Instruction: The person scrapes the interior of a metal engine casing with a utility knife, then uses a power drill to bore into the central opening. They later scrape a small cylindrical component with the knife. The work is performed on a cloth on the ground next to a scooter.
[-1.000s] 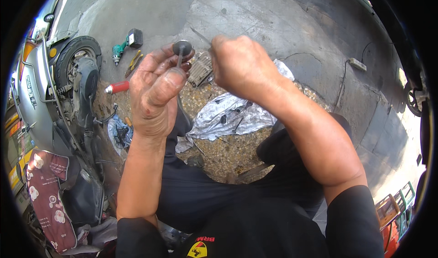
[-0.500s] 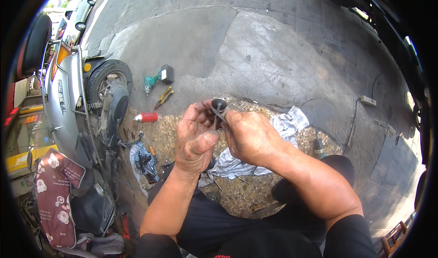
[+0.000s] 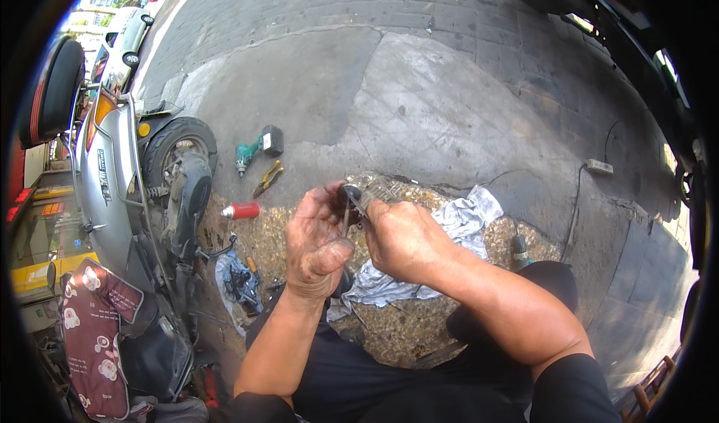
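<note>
In front of me I hold up what looks like an engine valve (image 3: 349,193), with a dark round head and a thin stem. My left hand (image 3: 316,236) has its fingers curled round it and its thumb near the stem's lower end. Pressed against the stem is a narrow grey strip (image 3: 362,207), pinched in my right hand (image 3: 408,239). The right fingertips are partly hidden behind the knuckles. A crumpled white and grey rag (image 3: 468,221) lies beneath my hands and off to the right.
A silver scooter (image 3: 97,153) stands at the left. Beside it lie a green cordless driver (image 3: 247,156), yellow-handled pliers (image 3: 267,180), a red can (image 3: 242,211) and a blue cloth (image 3: 226,273) bearing dark parts. A power strip (image 3: 599,167) with a cable lies at the right.
The valve's head has tilted and shifted slightly down and left in view. My right hand has dropped a little, with the strip still in its grip. The whole view has shifted slightly.
</note>
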Demonstrator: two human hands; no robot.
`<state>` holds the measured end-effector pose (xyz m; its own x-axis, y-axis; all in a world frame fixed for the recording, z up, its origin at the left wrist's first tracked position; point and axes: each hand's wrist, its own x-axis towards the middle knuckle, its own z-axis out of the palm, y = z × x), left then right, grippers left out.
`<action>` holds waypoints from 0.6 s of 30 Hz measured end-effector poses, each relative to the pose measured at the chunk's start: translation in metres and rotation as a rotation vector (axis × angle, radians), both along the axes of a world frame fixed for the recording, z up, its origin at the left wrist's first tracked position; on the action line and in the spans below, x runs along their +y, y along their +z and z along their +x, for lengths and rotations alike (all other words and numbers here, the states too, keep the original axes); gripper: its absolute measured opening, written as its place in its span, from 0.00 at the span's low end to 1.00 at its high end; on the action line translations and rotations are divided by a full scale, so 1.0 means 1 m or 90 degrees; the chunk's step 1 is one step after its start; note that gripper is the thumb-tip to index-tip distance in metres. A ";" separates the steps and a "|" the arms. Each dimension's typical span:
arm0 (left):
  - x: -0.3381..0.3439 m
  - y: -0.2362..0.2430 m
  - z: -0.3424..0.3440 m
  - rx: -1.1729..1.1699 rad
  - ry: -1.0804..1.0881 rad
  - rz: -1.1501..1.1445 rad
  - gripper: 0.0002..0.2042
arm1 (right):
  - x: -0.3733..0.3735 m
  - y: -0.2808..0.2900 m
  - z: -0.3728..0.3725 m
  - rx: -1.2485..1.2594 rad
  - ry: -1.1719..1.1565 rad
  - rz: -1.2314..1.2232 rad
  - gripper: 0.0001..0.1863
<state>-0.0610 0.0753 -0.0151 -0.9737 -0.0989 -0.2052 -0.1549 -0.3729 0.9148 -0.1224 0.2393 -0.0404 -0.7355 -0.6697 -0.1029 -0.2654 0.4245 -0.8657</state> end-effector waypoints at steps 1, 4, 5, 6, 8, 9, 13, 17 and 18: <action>-0.001 0.000 0.001 -0.007 -0.008 0.009 0.49 | 0.001 0.000 -0.001 0.064 -0.032 0.088 0.07; -0.004 0.001 -0.002 -0.009 -0.025 0.019 0.49 | 0.003 0.002 -0.001 0.103 -0.181 0.017 0.08; -0.004 0.001 -0.002 -0.016 -0.017 0.019 0.49 | 0.004 0.004 0.002 0.072 -0.097 -0.024 0.08; -0.004 0.001 -0.002 -0.022 -0.016 0.014 0.48 | 0.004 0.005 0.003 0.060 -0.042 -0.071 0.08; -0.003 0.002 -0.003 -0.004 -0.035 -0.011 0.48 | 0.004 0.007 0.005 0.069 -0.034 -0.009 0.09; -0.002 0.002 -0.002 -0.002 -0.037 -0.024 0.48 | 0.005 0.007 0.006 0.087 -0.042 0.003 0.09; -0.001 0.003 -0.003 0.005 -0.051 -0.017 0.49 | 0.007 0.011 0.008 0.063 -0.015 -0.014 0.09; -0.002 0.003 -0.005 -0.006 -0.067 -0.048 0.49 | 0.010 0.014 0.012 0.039 0.025 -0.040 0.08; -0.003 0.004 -0.006 -0.006 -0.067 -0.043 0.50 | 0.011 0.013 0.012 0.053 0.014 -0.062 0.08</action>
